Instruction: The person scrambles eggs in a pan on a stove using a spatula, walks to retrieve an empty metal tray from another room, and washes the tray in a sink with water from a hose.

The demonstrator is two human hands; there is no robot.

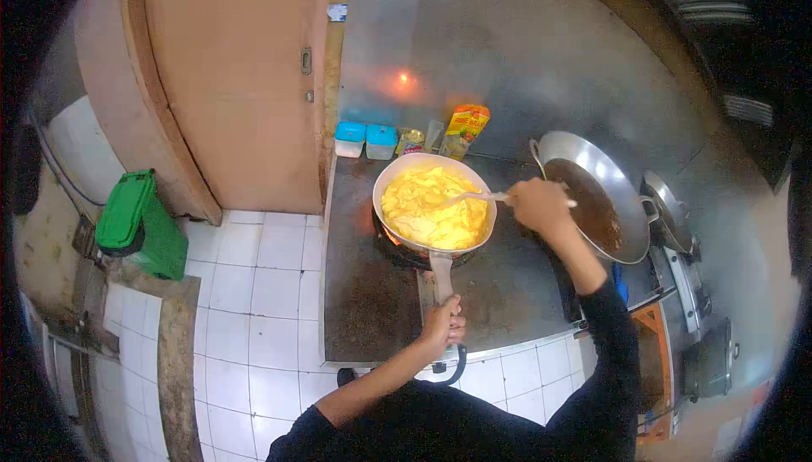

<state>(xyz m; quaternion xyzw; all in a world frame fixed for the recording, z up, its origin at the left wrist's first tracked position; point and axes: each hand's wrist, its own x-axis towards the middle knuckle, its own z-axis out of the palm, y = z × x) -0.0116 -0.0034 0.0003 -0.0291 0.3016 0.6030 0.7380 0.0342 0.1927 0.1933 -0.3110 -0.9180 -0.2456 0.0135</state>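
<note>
A frying pan [383, 176] full of soft yellow scrambled eggs [427, 204] sits over a lit burner on the dark stove top. My left hand [443, 327] is closed around the end of the pan's long handle, which points toward me. From the right, my right hand [541, 206] grips a light-coloured spatula [484, 196]. Its far end dips into the eggs near the middle of the pan; the shape of that end is partly hidden by the egg.
A large wok [622, 174] with brown liquid stands right of the pan, another pan [668, 204] beyond it. Blue-lidded containers [381, 141] and a yellow seasoning pouch [465, 131] line the back wall. A green bin [139, 225] stands on the tiled floor at left.
</note>
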